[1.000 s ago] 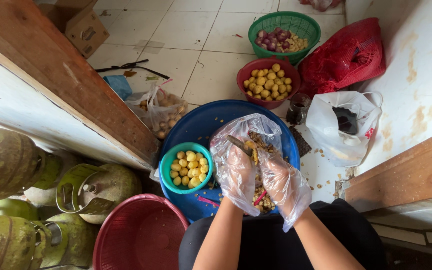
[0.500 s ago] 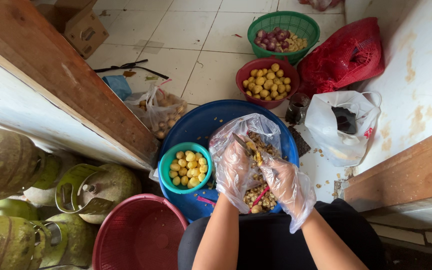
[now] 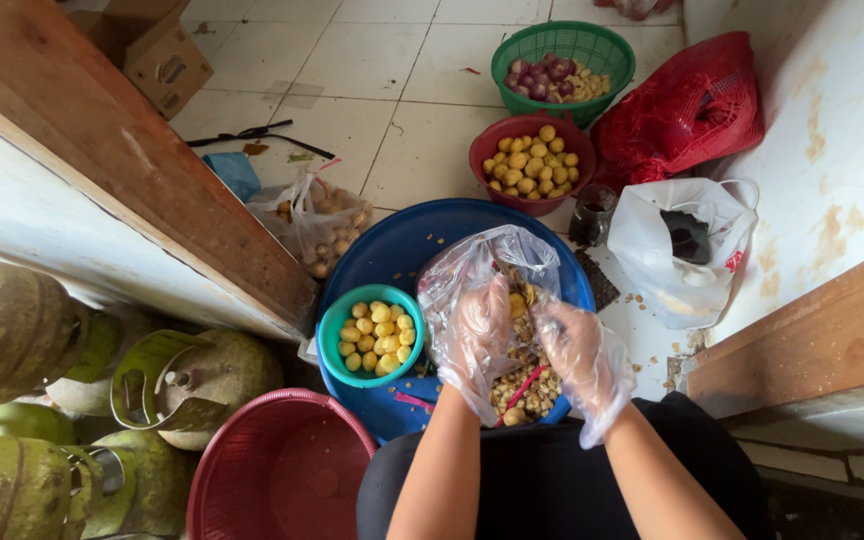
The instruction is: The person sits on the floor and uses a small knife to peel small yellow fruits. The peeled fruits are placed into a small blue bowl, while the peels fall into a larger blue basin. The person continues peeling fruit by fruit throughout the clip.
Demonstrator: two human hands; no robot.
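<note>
Both my hands wear loose clear plastic gloves and meet over a blue basin (image 3: 392,245) on the tiled floor. My left hand (image 3: 477,340) and my right hand (image 3: 580,355) pinch a small yellow piece (image 3: 518,305) between their fingertips. Under them lies a heap of brownish peels and scraps (image 3: 532,392) with a pink stick-like thing (image 3: 524,383) in it. A teal bowl (image 3: 336,322) of peeled yellow pieces stands in the basin, just left of my left hand.
A red bowl (image 3: 484,185) of yellow pieces and a green basket (image 3: 512,48) stand further off. A red mesh sack (image 3: 687,110) and a white plastic bag (image 3: 652,260) lie at right. Green gas cylinders (image 3: 12,330), a red basket (image 3: 282,470) and a wooden beam (image 3: 102,150) are at left.
My hands have drawn closer together over the peel heap, and the dark blade seen near my left hand a second ago no longer shows.
</note>
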